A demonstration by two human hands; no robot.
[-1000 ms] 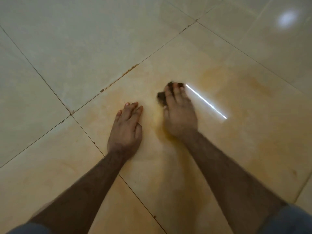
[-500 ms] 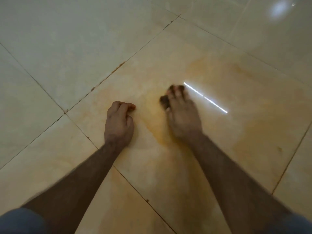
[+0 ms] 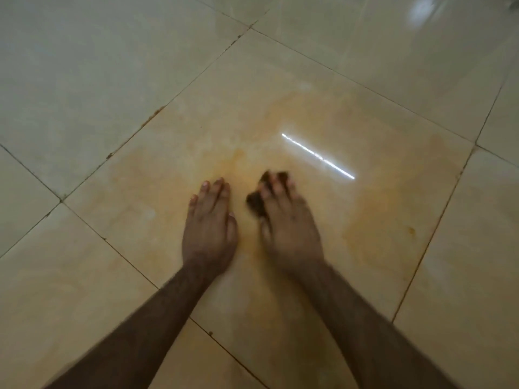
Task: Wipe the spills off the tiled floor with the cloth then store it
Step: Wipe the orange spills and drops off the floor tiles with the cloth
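A small dark brown cloth (image 3: pixel 255 203) lies on the glossy cream tiled floor (image 3: pixel 98 80), mostly covered by my right hand (image 3: pixel 289 226), whose fingers press it flat onto the tile. Only the cloth's left and far edges show. An orange-yellow smeared spill (image 3: pixel 373 220) spreads over the centre tile around both hands. My left hand (image 3: pixel 209 223) rests flat on the floor just left of the cloth, fingers straight and together, touching nothing else.
Dark grout lines (image 3: pixel 140 127) with small rust-coloured specks cross the floor diagonally. A bright white streak of reflected light (image 3: pixel 317 155) lies just beyond my right hand. Another light glare (image 3: pixel 424 8) sits at the far right.
My left hand went from flat to curled and is flat again now. My right hand has pulled the cloth back toward me, away from the light streak.
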